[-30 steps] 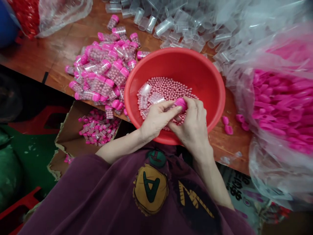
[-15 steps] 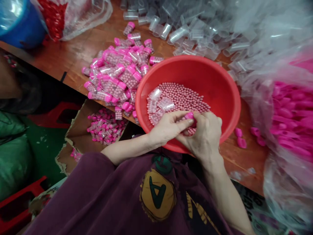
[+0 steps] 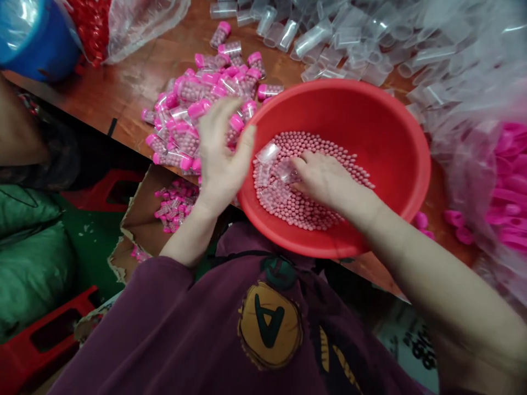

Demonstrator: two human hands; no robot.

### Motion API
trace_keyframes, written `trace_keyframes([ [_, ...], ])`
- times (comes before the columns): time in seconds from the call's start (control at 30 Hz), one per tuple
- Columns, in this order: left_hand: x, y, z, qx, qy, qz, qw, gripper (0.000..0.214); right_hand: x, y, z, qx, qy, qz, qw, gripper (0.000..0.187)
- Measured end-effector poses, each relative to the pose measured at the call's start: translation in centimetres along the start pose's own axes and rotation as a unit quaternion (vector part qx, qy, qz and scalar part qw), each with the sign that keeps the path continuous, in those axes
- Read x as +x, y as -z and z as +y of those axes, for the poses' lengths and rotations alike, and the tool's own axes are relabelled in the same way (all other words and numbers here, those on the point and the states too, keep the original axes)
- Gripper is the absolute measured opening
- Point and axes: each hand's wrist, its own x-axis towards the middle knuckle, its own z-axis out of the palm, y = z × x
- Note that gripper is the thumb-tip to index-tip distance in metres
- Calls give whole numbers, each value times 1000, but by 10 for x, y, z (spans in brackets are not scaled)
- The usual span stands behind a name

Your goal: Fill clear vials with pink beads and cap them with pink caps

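Observation:
Inside the red bowl [image 3: 395,137], pink beads [image 3: 313,211] cover part of the bottom. My right hand [image 3: 321,175] reaches into it, fingers closed at the end of a clear plastic tube [image 3: 287,171] lying among the beads. Another clear tube [image 3: 268,153] rests just left of that one. My left hand [image 3: 224,156], somewhat blurred, is raised beside the bowl's left rim with thumb and fingers apart and nothing visible in it. Behind it is a heap of bead-filled tubes with pink caps [image 3: 185,140].
Empty clear tubes [image 3: 346,38] are piled along the back. Pink plastic parts [image 3: 510,192] sit in a clear bag at right. A cardboard box [image 3: 142,214] below the table edge holds more filled tubes. A blue tub [image 3: 45,49] and another person's arm [image 3: 20,131] are at left.
My hands were together over the bowl at a pink cap. Now they are apart: the left has moved to the filled heap and spread, the right has gone down to a tube among the beads.

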Motion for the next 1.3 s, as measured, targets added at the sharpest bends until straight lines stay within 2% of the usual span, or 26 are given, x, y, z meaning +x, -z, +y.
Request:
trace_keyframes([
  [0.07,3,-12,-2,15,-8,-14,1000,38,5,-3,-2,6,-5,-25,1000,25],
  [0.17,13,-29,-8,44,-16,-44,998,33,-3,6,7,54,17,-7,998,30],
  [0.27,23,-41,-19,77,-43,-126,988,27,-24,26,17,162,12,8,987,37],
  [0.33,25,-46,-25,67,-63,-198,976,22,-39,39,18,278,-9,8,961,37],
  [0.4,24,-50,-28,24,-72,-240,968,18,-54,47,15,384,-20,4,923,40],
  [0.47,23,-52,-27,-17,-73,-253,964,21,-65,49,12,438,-20,0,899,45],
  [0.53,23,-53,-24,-33,-71,-271,960,23,-74,48,12,447,-23,-13,894,50],
  [0.6,23,-55,-20,-46,-46,-307,949,26,-80,46,14,450,-27,-34,892,54],
  [0.73,20,-59,-21,-93,61,-397,911,37,-83,42,17,468,17,-79,880,53],
  [0.83,20,-61,-26,-62,75,-400,911,39,-82,37,8,421,65,-88,901,45],
  [0.9,28,-62,-28,17,24,-369,929,37,-83,34,-5,325,47,-82,941,40],
  [0.97,42,-65,-28,159,-58,-316,934,31,-86,33,-24,185,-12,-67,980,36],
  [1.0,51,-68,-26,248,-100,-284,921,29,-89,33,-33,123,-35,-58,990,37],
  [1.03,60,-72,-24,339,-134,-254,896,29,-92,34,-42,83,-43,-52,994,40],
  [1.07,69,-78,-21,427,-155,-232,860,31,-96,35,-51,68,-40,-47,996,42],
  [1.13,82,-91,-16,568,-170,-230,772,46,-107,34,-64,83,-23,-36,996,42],
  [1.2,90,-108,-15,638,-177,-259,703,56,-120,32,-72,106,-20,-4,994,40],
  [1.23,92,-116,-16,654,-182,-277,680,57,-128,30,-75,113,-21,24,993,40],
  [1.3,92,-132,-20,663,-186,-307,657,55,-147,25,-75,127,-14,103,986,37],
])
